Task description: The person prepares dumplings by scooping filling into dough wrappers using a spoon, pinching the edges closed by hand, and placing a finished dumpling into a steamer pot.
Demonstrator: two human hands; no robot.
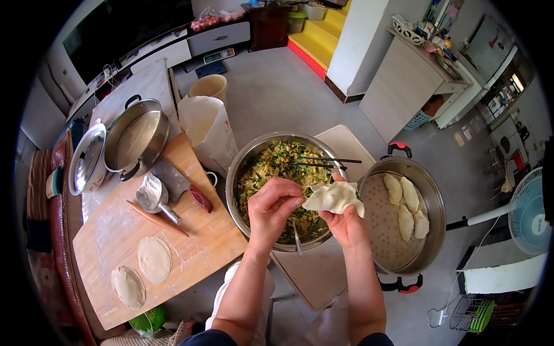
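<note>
A large folded dumpling (333, 198) rests in my right hand (348, 228), the thumb against its right end and fingers beneath. My left hand (272, 207) is pinched closed just beside the dumpling's left end; what lies between its fingertips is too small to make out. Below both hands stands a steel bowl (232, 199) of chopped green and yellow filling (266, 164). Chopsticks (329, 162) lie across its far right side, and a spoon (296, 237) leans on the near rim. Several finished dumplings (405, 224) sit in a steel steamer pot (437, 230) at right.
On the wooden board (208, 254) at left lie dough wrappers (154, 260), a rolling pin (157, 218) and a flour scoop (152, 195). Behind it stands an empty pan (156, 141) beside a lidded dish (86, 158). A fan (528, 213) is at far right.
</note>
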